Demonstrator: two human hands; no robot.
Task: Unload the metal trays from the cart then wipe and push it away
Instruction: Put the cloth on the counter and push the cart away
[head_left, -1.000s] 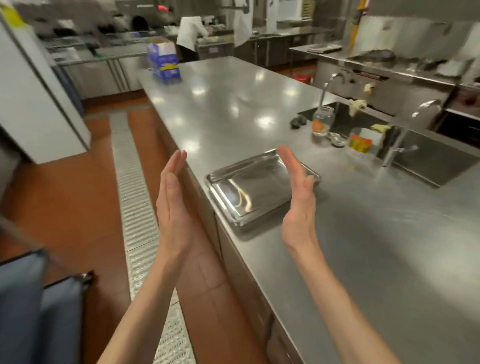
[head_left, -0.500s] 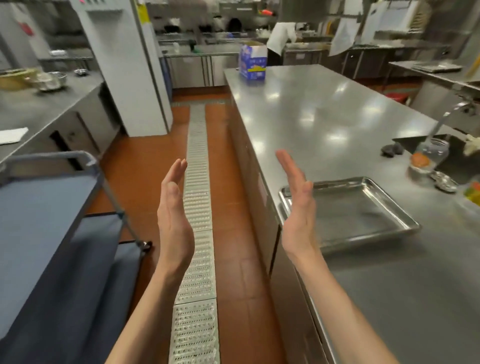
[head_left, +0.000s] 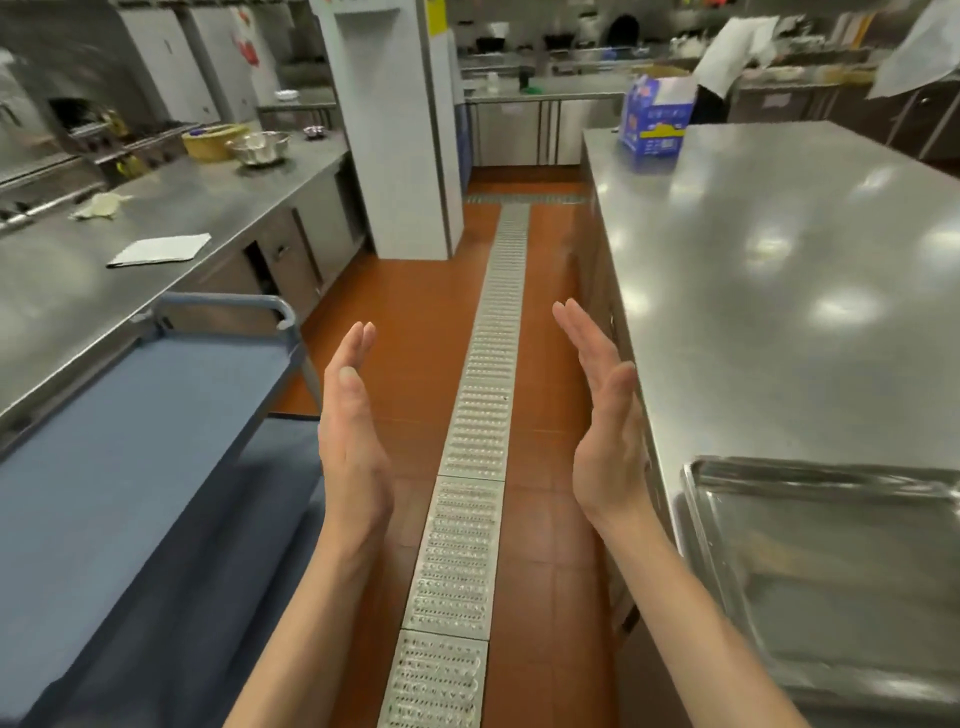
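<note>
Both hands are raised over the floor (head_left: 415, 322), palms facing each other with a gap between them, fingers straight and holding nothing. The left hand (head_left: 353, 441) hangs beside the cart (head_left: 130, 441), whose blue top shelf carries no tray; the right hand (head_left: 605, 426) is just beside the edge of the tabletop (head_left: 779, 291). One metal tray (head_left: 831, 566) lies on that tabletop at the near right corner (its far side cut off by the frame). A steel drain grate (head_left: 467, 467) runs along the floor between the hands. A blue box (head_left: 657, 117) stands at the tabletop's far end.
</note>
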